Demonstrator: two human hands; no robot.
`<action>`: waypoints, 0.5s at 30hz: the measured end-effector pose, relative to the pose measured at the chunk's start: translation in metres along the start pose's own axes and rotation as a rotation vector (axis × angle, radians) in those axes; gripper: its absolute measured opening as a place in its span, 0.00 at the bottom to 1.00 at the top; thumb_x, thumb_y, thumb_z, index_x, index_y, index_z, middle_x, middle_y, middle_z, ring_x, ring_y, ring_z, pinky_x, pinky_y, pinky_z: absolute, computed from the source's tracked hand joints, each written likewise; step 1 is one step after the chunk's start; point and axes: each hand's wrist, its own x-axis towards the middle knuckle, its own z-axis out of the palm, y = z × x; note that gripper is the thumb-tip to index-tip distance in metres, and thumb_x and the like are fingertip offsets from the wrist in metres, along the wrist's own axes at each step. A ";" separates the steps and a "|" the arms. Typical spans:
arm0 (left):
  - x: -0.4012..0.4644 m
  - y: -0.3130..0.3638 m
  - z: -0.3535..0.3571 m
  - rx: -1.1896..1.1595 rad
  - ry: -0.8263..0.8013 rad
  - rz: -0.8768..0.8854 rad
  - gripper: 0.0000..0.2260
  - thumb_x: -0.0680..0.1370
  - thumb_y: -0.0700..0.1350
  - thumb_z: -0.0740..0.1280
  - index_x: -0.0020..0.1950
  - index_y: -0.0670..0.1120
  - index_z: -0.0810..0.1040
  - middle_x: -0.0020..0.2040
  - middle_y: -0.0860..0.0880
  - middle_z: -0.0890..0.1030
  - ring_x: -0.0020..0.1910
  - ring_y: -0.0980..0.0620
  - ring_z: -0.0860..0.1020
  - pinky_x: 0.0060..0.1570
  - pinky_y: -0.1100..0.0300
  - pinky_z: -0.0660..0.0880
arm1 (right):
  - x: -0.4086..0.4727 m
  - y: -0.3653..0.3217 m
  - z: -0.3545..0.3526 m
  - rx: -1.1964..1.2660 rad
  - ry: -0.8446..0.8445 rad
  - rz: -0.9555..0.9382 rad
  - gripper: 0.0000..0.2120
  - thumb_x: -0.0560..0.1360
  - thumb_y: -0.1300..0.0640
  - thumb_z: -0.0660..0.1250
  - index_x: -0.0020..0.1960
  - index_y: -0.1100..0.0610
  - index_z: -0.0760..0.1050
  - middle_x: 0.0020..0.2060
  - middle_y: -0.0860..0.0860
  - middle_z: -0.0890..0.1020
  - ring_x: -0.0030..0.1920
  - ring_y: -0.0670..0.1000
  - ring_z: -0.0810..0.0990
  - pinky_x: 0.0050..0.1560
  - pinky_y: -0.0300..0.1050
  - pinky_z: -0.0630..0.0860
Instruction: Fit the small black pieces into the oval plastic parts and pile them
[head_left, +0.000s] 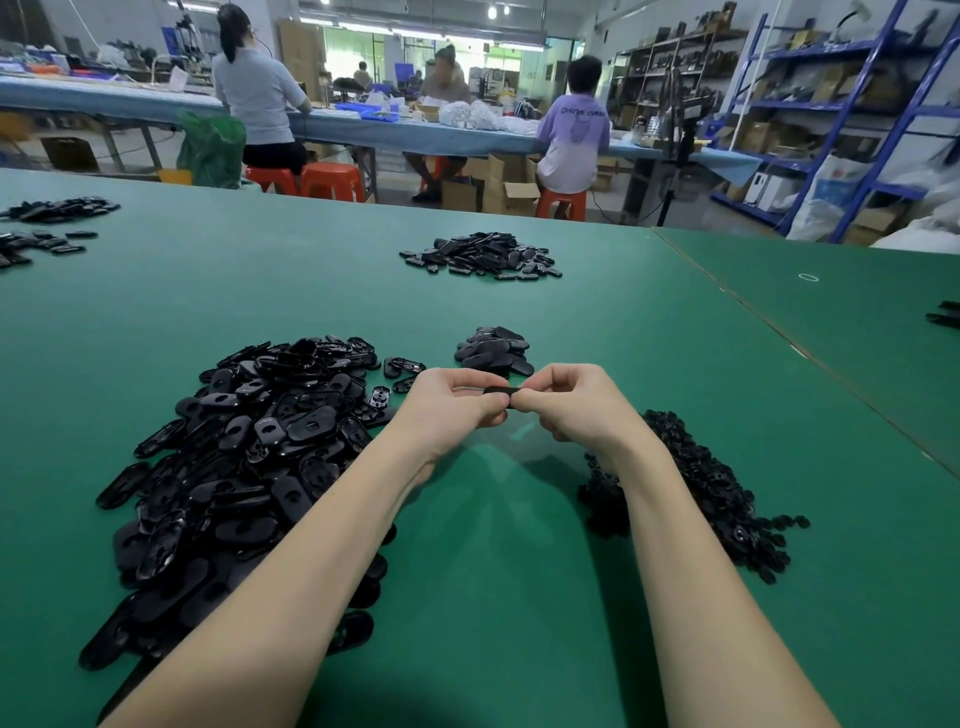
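Note:
Both hands meet above the green table (493, 571), holding one black oval plastic part (496, 391) edge-on between them. My left hand (452, 400) grips its left end and my right hand (566, 402) pinches its right end with curled fingers. Whether a small piece sits in it is hidden by my fingers. A big heap of oval parts (244, 467) lies to the left. A heap of small black pieces (701, 483) lies to the right, partly behind my right forearm. A small pile of ovals (493, 351) lies just beyond my hands.
Another pile of black parts (483, 254) lies farther back in the middle, and more parts (47, 223) lie at the far left. A table seam (779, 332) runs diagonally at the right. Several people sit at a blue bench (363, 130) beyond the table.

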 end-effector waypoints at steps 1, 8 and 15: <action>0.000 0.000 0.000 0.003 0.003 -0.006 0.05 0.76 0.34 0.72 0.47 0.44 0.83 0.44 0.44 0.86 0.37 0.55 0.83 0.42 0.68 0.79 | 0.000 0.000 0.001 0.003 0.004 0.005 0.06 0.71 0.60 0.75 0.37 0.54 0.79 0.24 0.44 0.73 0.26 0.46 0.67 0.27 0.35 0.66; 0.002 -0.007 0.000 0.164 0.082 0.091 0.06 0.75 0.38 0.73 0.48 0.48 0.84 0.41 0.45 0.86 0.42 0.50 0.84 0.50 0.59 0.79 | 0.001 0.002 0.008 0.093 0.032 0.019 0.06 0.71 0.62 0.76 0.38 0.56 0.80 0.27 0.48 0.76 0.27 0.48 0.71 0.29 0.38 0.71; 0.007 -0.004 -0.005 0.598 0.074 0.385 0.09 0.74 0.43 0.75 0.52 0.55 0.85 0.40 0.63 0.82 0.37 0.62 0.79 0.39 0.78 0.69 | 0.000 -0.001 -0.008 0.194 0.005 0.117 0.05 0.74 0.55 0.76 0.48 0.52 0.82 0.37 0.47 0.86 0.25 0.44 0.76 0.29 0.33 0.73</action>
